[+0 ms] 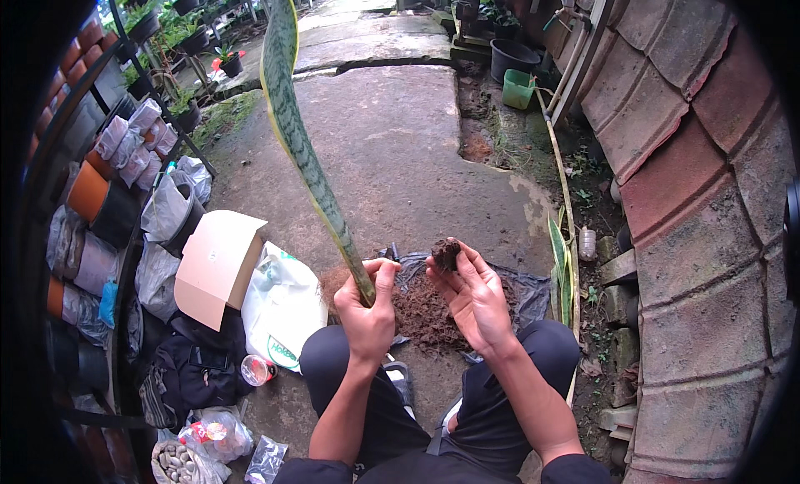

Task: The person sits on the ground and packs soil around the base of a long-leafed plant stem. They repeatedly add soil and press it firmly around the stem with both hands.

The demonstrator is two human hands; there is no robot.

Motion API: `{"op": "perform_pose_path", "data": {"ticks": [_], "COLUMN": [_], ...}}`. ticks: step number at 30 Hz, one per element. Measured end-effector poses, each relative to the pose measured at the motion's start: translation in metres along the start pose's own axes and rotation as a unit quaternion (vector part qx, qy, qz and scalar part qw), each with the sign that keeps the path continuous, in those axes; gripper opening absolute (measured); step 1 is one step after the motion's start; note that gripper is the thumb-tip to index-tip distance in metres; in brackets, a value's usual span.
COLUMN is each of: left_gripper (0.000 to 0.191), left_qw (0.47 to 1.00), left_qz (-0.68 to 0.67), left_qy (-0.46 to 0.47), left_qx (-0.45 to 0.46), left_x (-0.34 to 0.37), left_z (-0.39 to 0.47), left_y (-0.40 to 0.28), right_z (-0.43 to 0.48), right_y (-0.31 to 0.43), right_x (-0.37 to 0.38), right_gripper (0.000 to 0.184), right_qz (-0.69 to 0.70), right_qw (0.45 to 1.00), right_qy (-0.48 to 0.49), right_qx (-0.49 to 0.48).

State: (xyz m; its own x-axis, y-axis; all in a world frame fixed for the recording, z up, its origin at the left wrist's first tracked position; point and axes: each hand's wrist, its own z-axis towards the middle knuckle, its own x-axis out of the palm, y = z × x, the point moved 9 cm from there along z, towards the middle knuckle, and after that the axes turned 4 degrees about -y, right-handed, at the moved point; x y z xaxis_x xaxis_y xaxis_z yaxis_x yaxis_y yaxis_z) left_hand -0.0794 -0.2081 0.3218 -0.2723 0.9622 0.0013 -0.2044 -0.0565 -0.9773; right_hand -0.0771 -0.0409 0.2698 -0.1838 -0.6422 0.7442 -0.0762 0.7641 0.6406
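Note:
My left hand (367,315) is closed around the lower end of a long snake plant leaf (309,156), green with dark mottling and yellow margins. The leaf rises up and away to the left, past the top of the view. Between the fingertips of my right hand (475,302) is a dark brown clump of soil (445,254). Below both hands a heap of loose brown potting soil (431,321) lies on a black plastic sheet (531,290). Brown fibre (333,290) shows just behind my left hand.
To the left are a white plastic bag (278,309), a cardboard box (219,259), a dark cloth bag (194,365), a plastic cup (257,370) and a sack of pebbles (175,462). At right, more snake plant leaves (560,265) stand beside a long pole (562,190) and roof tiles (700,296).

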Motion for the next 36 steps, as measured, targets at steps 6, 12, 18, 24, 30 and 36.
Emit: {"op": "perform_pose_path", "data": {"ticks": [6, 12, 18, 24, 30, 36], "left_gripper": [0.016, 0.025, 0.021, 0.013, 0.013, 0.014], "left_qw": [1.0, 0.998, 0.997, 0.997, 0.999, 0.999], "left_qz": [-0.019, -0.027, -0.006, 0.021, -0.003, -0.01], "left_qy": [0.01, 0.059, 0.076, 0.066, 0.041, 0.035], "left_qx": [-0.005, -0.025, -0.023, -0.021, -0.026, -0.012], "left_x": [0.001, 0.011, 0.018, 0.012, 0.006, 0.003], "left_z": [0.002, -0.003, -0.008, -0.007, -0.003, 0.001], "left_y": [-0.001, 0.008, 0.011, 0.012, 0.008, 0.01], "right_z": [0.0, -0.001, -0.009, -0.007, -0.002, -0.004], "right_y": [0.0, 0.001, -0.004, -0.011, -0.008, -0.007], "right_x": [-0.001, 0.005, 0.022, 0.022, 0.014, 0.016], "right_gripper": [0.027, 0.027, 0.033, 0.031, 0.028, 0.028], "right_qz": [0.006, 0.032, 0.044, 0.032, 0.04, 0.024], "right_qw": [1.0, 0.999, 0.998, 0.998, 0.999, 0.999], "right_qy": [0.004, 0.02, 0.044, 0.047, 0.03, 0.041], "right_qx": [0.001, 0.0, 0.029, 0.028, 0.011, 0.015]}}
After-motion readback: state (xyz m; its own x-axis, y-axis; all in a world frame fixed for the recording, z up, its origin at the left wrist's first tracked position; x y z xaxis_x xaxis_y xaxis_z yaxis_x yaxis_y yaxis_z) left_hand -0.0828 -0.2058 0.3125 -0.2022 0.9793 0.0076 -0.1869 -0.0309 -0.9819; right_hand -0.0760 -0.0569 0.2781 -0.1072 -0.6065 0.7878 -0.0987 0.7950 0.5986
